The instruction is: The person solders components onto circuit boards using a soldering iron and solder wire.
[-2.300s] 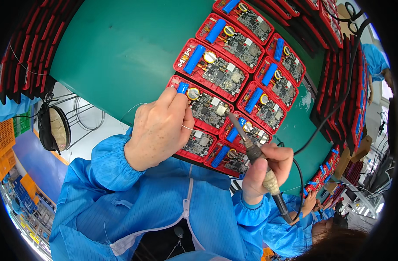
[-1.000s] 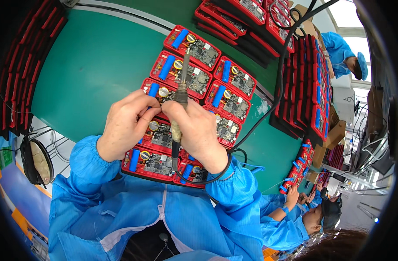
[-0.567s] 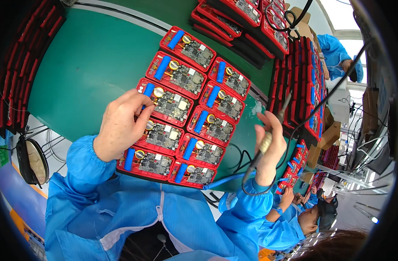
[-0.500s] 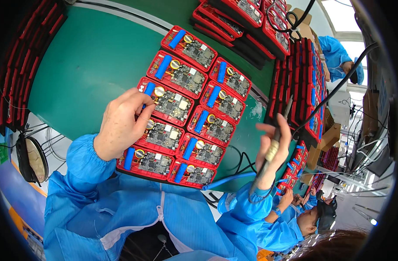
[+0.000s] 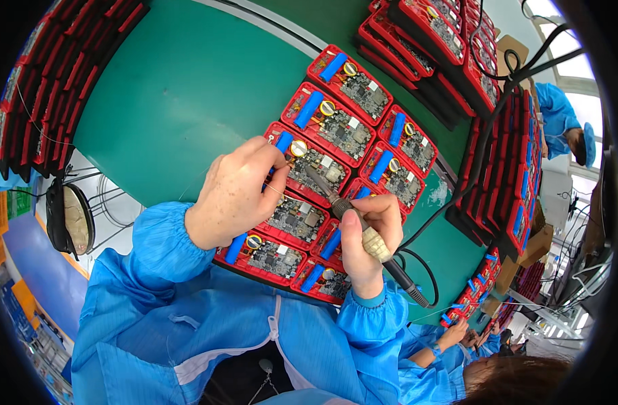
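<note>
My right hand point(image 5: 361, 262) is closed around a soldering iron point(image 5: 375, 244), wrapped in tan tape at the grip. Its thin tip reaches over a circuit board point(image 5: 320, 162) in a red case. At that case's left end, my left hand point(image 5: 236, 190) pinches a thin solder wire point(image 5: 276, 192), mostly hidden by the fingers. Beside those fingertips are a blue cylindrical battery point(image 5: 282, 141) and a round coin cell point(image 5: 299, 148). Whether the tip touches the board I cannot tell. Several similar red cases lie in two columns, some partly covered by my hands.
Stacks of red and black cases stand at the left point(image 5: 66, 81), the far right point(image 5: 424, 50) and the right point(image 5: 501, 169). A black cable point(image 5: 451, 202) curves past the right side of the green table point(image 5: 181, 101). A co-worker's hand point(image 5: 454, 332) is at lower right.
My right hand has swung left, bringing the soldering iron from beside the cases to over a board. My left hand still pinches near the same case; the whole view has shifted.
</note>
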Motion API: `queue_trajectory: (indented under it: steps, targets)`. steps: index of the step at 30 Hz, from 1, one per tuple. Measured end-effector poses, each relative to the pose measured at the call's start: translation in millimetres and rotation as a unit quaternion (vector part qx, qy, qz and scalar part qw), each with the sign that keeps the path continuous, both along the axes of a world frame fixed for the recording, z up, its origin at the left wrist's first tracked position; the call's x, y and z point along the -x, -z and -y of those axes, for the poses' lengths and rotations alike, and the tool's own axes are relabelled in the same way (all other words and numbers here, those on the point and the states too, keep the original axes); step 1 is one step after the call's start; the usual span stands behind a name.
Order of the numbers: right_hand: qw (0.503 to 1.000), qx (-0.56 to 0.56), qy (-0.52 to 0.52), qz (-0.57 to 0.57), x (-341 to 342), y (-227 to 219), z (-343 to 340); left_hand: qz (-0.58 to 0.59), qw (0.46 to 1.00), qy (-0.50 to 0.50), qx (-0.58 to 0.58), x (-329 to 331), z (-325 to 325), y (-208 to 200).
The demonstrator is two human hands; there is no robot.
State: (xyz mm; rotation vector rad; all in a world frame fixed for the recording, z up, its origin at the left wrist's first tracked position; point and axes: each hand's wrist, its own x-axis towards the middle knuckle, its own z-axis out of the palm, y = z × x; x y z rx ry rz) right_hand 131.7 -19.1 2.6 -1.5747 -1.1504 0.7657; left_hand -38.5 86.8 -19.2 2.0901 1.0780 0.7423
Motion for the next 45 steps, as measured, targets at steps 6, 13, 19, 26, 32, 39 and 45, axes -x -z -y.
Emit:
queue_trajectory:
  steps: [6, 13, 19, 26, 32, 39, 45]
  targets:
    - [0.998, 0.021, 0.018, -0.048, -2, 9, 2, -0.013, 1.000, 0.012, 0.009, 0, 0, -1]
    - [0.998, 0.026, 0.019, -0.060, -3, 14, -1, -0.032, 0.999, -0.001, -0.007, -3, 2, -1]
    - [0.998, 0.025, 0.010, -0.052, -3, 14, -1, -0.039, 0.999, -0.001, -0.013, -4, 2, -1]
    - [0.998, 0.031, 0.016, -0.060, -3, 13, 0, -0.031, 0.999, -0.001, -0.017, -4, 1, 0]
    - [0.998, 0.031, 0.014, -0.052, -3, 13, 0, -0.018, 1.000, 0.005, -0.009, -3, 0, 0]
    - [0.998, 0.032, 0.010, -0.043, -4, 13, 0, -0.034, 0.999, 0.005, -0.013, -6, 0, -1]
    - [0.998, 0.024, 0.010, -0.054, -4, 13, 0, -0.064, 0.998, -0.001, -0.014, -7, 0, -3]
